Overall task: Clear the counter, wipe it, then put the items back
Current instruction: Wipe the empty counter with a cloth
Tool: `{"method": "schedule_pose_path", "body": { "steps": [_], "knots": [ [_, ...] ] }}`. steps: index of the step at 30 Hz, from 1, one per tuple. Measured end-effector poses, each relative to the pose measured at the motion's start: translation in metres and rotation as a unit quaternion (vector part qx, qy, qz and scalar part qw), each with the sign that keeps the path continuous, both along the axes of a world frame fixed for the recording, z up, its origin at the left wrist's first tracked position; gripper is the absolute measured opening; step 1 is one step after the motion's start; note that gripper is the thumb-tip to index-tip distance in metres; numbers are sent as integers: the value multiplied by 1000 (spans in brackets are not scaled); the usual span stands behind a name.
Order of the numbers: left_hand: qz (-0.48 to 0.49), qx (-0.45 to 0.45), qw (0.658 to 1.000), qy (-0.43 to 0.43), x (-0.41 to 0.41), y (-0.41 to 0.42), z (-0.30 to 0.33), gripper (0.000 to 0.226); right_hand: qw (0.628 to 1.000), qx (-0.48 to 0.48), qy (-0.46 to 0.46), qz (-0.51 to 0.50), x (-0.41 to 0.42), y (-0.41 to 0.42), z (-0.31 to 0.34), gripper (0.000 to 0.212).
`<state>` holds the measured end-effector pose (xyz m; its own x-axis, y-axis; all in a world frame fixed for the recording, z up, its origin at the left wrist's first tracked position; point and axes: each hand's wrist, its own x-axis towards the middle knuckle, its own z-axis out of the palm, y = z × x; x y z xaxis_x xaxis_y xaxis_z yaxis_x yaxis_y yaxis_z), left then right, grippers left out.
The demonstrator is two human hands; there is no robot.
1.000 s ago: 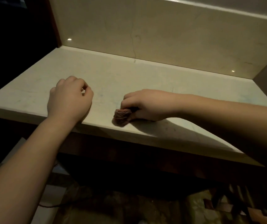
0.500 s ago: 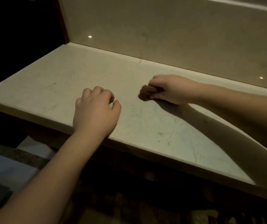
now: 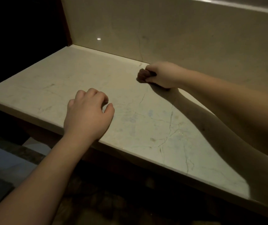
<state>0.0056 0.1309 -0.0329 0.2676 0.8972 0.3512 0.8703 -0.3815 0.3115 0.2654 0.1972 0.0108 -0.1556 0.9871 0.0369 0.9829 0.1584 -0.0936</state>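
Looking down from my head, my right hand (image 3: pixel 162 74) is squeezed tight around a small brown cloth (image 3: pixel 142 76). The cloth sits on the pale stone counter (image 3: pixel 84 75), far back, right by the wall (image 3: pixel 170 30). My left hand (image 3: pixel 87 116) rests near the front edge, fingers curled loose, holding nothing.

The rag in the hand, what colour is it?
The rag looks dull reddish-brown, bunched in the right hand. The head view, the only one, shows it, dimly lit.
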Motion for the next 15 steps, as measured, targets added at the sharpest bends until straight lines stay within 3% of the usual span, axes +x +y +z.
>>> {"method": "schedule_pose_path", "body": {
  "steps": [7,15],
  "knots": [
    [2,5,1000,-1,0,2,-1,23,998,-37,22,40,28,-84,-1,16],
    [2,5,1000,-7,0,1,-3,22,994,46,-60,-74,17,30,-4,23]
  ]
}}
